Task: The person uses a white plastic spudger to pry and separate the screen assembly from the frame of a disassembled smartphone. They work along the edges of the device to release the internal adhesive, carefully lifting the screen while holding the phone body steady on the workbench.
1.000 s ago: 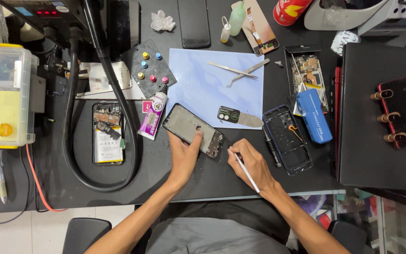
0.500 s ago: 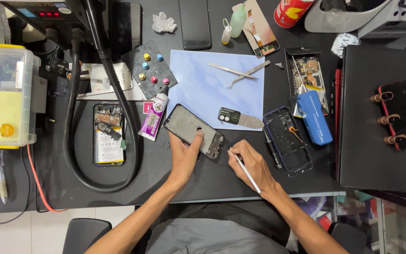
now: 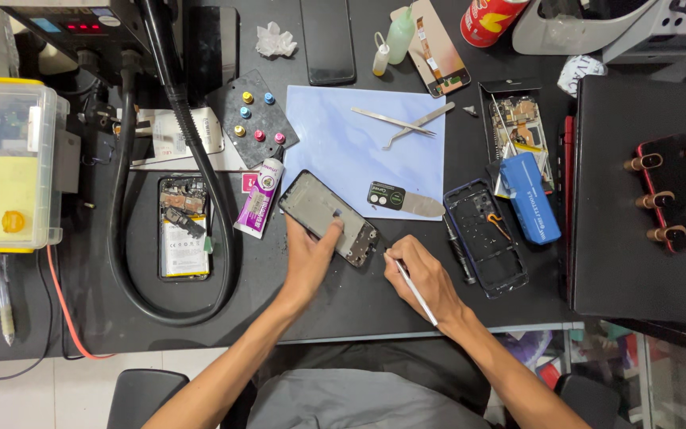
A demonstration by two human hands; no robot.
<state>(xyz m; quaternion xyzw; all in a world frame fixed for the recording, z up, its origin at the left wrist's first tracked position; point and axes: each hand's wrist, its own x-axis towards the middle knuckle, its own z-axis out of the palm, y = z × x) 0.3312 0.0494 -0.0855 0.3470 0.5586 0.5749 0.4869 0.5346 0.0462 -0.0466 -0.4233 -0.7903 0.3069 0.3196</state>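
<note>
Item: dark rectangular phone frame, lying near the surface's front edge. Your left hand is pinning it, fingers pressing on top. Your right hand is pinching a thin white stylus tool, working its lower corner; next calls for steady prying. Since a second ago, nothing is shifting.

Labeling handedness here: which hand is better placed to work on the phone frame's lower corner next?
Likely the right hand: it holds a thin tool with its tip close beside the lower corner of the phone frame. The left hand lies on the frame, pinning it to the table.
</note>
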